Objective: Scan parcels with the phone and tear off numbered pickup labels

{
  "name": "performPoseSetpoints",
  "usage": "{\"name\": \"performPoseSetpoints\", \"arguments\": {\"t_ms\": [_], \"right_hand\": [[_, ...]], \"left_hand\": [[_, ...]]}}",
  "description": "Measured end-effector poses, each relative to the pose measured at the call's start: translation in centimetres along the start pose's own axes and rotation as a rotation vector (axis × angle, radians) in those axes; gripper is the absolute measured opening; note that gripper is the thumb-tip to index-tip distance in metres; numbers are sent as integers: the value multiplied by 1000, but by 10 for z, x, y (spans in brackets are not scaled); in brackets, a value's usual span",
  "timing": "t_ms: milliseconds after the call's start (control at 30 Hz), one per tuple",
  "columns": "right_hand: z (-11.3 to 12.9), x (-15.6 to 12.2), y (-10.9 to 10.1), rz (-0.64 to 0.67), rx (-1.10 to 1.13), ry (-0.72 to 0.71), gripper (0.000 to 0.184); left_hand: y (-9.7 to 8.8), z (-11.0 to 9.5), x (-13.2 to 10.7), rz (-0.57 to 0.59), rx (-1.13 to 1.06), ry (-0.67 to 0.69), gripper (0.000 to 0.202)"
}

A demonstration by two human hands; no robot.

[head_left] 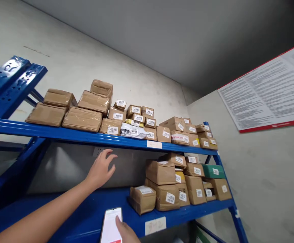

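"Our left forearm [48,211] lies nearest, at the left. What is its hand doing?"

"That left hand [100,172] hangs below the upper shelf [60,132], fingers spread and loosely curled, nothing between them. A wall socket [98,151] shows beyond it."

"Which parcels are closest?"

"Above our fingertips, on the upper shelf, we have the box labelled 4025 [110,127]; just right of it lies the grey bag marked 4015 [134,131]."

"And our right hand [128,234]?"

"It holds the phone [111,222] at the near middle, thumb over the screen's edge. Its other fingers are hidden, so we cannot tell how firmly they press. Farther right, a small box [143,200] sits on the lower shelf [93,206]."

"How do we manage well?"

"We should keep the left fingers relaxed and clear of the shelf's front edge, hold the phone snugly, and avoid nudging those stacks, which could slide."
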State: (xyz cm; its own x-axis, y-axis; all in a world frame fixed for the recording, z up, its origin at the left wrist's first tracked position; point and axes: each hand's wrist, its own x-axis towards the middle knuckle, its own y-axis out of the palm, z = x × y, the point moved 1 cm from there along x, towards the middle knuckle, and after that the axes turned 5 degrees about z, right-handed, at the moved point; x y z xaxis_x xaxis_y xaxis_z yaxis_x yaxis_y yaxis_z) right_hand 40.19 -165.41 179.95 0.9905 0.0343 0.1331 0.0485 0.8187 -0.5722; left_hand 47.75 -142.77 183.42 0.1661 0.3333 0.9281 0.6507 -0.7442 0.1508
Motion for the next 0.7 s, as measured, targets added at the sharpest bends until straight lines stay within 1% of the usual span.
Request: {"name": "performPoseSetpoints", "arguments": {"t_ms": [33,100,167,200,233,267,300,333,367,400,433,467,500,533,567,600,633,667,700], "right_hand": [[4,17,3,8,-50,46,51],[15,35,2,17,-188,137,52],[34,38,-7,50,-406,181,52],[49,36,-14,59,-544,198,51],[69,35,-21,112,-721,145,53],[92,33,-28,186,-889,89,66],[120,33,-35,184,-949,19,71],[153,34,-39,134,-1044,-199,54],[188,36,-42,-3,-1080,-470,35],[224,40,-44,-119,-1057,-689,32],[258,46,-44,-212,-1057,-860,34],[291,53,-43,-318,-1084,-1013,41],[319,60,-41,-426,-1181,-1145,50],[344,69,-39,-509,-1301,-1206,61],[364,78,-37,-545,-1393,-1199,70],[380,86,-35,-539,-1488,-1168,79],[392,94,-34,-527,-1562,-1127,83],[401,99,-33,-504,-1615,-1100,81],[407,104,-32,-480,-1658,-1089,74]], "left_hand": [[-2,1,5,-4,17,35,32],[-8,4,15,-22,65,98,30],[-20,9,27,-58,131,153,29],[-28,12,34,-78,174,185,29],[-37,14,43,-103,220,223,29],[-46,16,54,-119,273,257,31],[-55,17,67,-133,327,279,32],[-64,16,82,-152,387,289,35],[-72,14,100,-141,443,274,40],[-78,10,119,-135,493,245,46],[-83,5,139,-128,549,205,54],[-85,0,159,-99,599,160,62],[-86,-6,180,-67,639,108,69],[-85,-12,200,-24,669,70,73],[-83,-17,218,13,690,34,74],[-79,-21,235,49,707,11,77],[-75,-24,250,92,723,-10,80],[-70,-25,262,138,738,-26,83],[-65,-26,273,185,751,-40,86]]}}
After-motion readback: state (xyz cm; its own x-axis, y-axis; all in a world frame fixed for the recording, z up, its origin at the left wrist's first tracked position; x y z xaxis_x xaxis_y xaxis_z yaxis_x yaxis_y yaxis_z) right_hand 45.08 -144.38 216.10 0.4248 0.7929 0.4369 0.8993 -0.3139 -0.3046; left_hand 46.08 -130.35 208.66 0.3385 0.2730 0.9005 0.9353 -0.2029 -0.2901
